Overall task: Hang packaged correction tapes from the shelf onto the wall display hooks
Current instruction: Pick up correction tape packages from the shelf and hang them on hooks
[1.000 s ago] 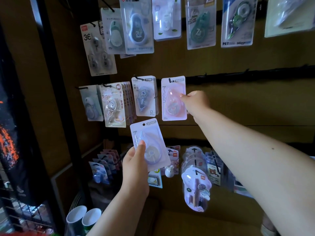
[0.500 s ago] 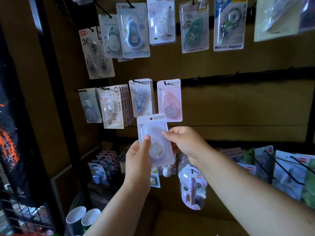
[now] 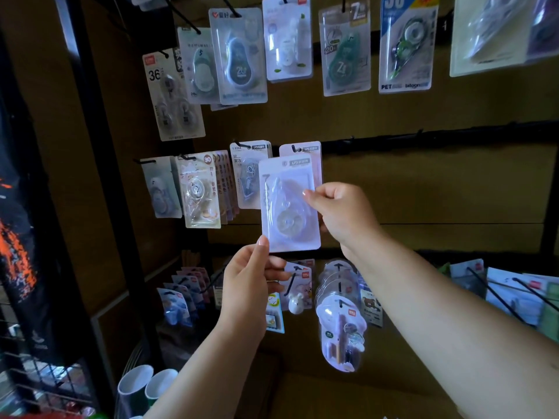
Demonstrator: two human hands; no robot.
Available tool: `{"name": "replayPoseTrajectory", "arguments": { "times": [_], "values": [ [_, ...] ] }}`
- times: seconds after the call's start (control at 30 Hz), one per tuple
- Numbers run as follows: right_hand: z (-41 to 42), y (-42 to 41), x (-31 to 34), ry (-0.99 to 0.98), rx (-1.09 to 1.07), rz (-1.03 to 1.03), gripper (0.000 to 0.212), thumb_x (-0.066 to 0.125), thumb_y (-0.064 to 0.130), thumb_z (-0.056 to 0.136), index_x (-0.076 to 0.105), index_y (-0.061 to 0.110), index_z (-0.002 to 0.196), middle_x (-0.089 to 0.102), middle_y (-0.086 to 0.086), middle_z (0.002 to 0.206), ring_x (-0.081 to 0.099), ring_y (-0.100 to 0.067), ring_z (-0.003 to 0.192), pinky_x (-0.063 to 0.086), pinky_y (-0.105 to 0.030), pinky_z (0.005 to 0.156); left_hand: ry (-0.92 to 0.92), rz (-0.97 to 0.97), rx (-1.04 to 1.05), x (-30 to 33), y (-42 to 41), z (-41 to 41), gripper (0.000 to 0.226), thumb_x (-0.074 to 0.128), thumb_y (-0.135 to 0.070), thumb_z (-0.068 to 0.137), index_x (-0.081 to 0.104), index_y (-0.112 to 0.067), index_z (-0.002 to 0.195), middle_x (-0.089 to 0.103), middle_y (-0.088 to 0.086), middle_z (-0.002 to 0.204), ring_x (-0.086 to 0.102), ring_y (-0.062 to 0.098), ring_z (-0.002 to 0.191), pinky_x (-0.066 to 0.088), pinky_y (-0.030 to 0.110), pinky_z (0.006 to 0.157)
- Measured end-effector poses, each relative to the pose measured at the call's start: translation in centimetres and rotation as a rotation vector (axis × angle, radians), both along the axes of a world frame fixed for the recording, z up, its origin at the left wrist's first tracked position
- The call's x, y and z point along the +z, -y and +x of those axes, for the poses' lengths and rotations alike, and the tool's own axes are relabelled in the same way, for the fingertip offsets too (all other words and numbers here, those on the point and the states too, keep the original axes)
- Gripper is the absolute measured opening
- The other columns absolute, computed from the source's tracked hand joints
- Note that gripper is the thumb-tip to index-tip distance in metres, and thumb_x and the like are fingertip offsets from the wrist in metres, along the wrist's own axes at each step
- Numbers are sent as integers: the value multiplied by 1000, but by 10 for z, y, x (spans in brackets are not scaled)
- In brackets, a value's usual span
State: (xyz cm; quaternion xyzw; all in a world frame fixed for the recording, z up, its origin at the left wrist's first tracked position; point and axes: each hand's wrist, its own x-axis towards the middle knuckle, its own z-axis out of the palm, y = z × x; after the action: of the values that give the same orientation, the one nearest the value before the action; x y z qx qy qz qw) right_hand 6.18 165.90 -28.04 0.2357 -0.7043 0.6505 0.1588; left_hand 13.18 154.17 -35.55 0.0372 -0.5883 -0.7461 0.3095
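A pale lilac packaged correction tape (image 3: 289, 207) is held upright in front of the wall display. My left hand (image 3: 248, 285) pinches its lower left corner. My right hand (image 3: 341, 213) pinches its right edge with thumb on the front. Directly behind it a pink packaged tape (image 3: 302, 149) hangs on a black hook (image 3: 295, 149), only its top showing. The held pack's hang hole sits just below that hook.
More packaged tapes hang on hooks in an upper row (image 3: 344, 49) and to the left (image 3: 199, 192). A black rail (image 3: 423, 137) runs bare to the right. Lower hooks carry stationery packs (image 3: 341, 322). A black upright (image 3: 96, 152) and cups (image 3: 148, 385) stand at left.
My right hand left the hanging pink pack, came down and took the lilac pack's right edge. Both hands have raised the pack in front of the pink one.
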Motion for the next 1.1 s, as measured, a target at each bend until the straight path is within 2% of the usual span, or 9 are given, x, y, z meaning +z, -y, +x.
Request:
{"name": "replayPoseTrajectory", "arguments": {
  "times": [0.07,0.13,0.2,0.37,0.5,0.67,0.8,0.9,1.1],
  "values": [
    [-2,2,8,8,-25,-20,35,62,23,91,59,-11,82,57,-31,75,43,-21,67,38,-32,63,3,17,-3,-2,1,-1,28,51,-32,99,60,-10,83,62,3,62,57,11,49,40,19,42],
    [-5,3,14,22,-46,-20,31,62,24,91,64,-7,87,67,-28,96,52,-24,71,43,-33,65,2,31,-7,-3,2,-1,26,51,-31,99,62,-9,89,62,2,61,56,11,48,40,18,42],
    [-7,5,20,30,-65,-15,29,61,25,92,66,-3,90,68,-25,101,60,-29,74,46,-34,65,4,43,-8,-4,3,-1,25,51,-30,99,62,-9,90,62,1,60,55,11,48,40,18,42],
    [-10,6,27,64,-93,-1,24,59,27,93,67,5,92,70,-10,95,65,-23,81,50,-26,57,11,50,-5,-6,7,-3,24,51,-29,100,62,-10,89,62,2,60,55,13,50,39,19,41],
    [-11,5,27,72,-119,18,23,58,27,94,66,7,91,69,-5,92,63,-14,75,50,-22,51,17,50,6,-8,10,-4,24,51,-27,100,62,-10,89,61,1,59,54,13,49,39,22,46],
    [-13,6,26,67,-149,-4,25,60,27,93,66,2,95,68,-8,89,66,-23,84,57,-37,70,31,54,14,-12,13,-8,22,52,-24,100,61,-10,86,59,2,58,52,11,46,36,23,45],
    [-15,5,24,49,-166,-8,24,60,26,93,66,3,91,65,3,79,61,-14,74,55,-32,65,48,43,32,-15,19,-12,21,55,-18,98,58,-12,79,58,1,57,51,10,45,37,23,45],
    [-15,5,25,23,-173,-33,24,60,26,92,66,3,87,68,-2,83,64,-18,78,51,-28,60,60,24,52,-19,23,-16,21,56,-18,97,58,-12,77,58,0,57,50,10,45,38,23,45],
    [-18,11,30,33,-140,-49,25,59,24,93,67,0,95,70,-10,92,67,-20,79,40,-13,34,83,-55,89,-25,27,-22,17,58,-15,96,60,-9,80,59,1,58,51,8,45,42,22,46]
  ]
}}
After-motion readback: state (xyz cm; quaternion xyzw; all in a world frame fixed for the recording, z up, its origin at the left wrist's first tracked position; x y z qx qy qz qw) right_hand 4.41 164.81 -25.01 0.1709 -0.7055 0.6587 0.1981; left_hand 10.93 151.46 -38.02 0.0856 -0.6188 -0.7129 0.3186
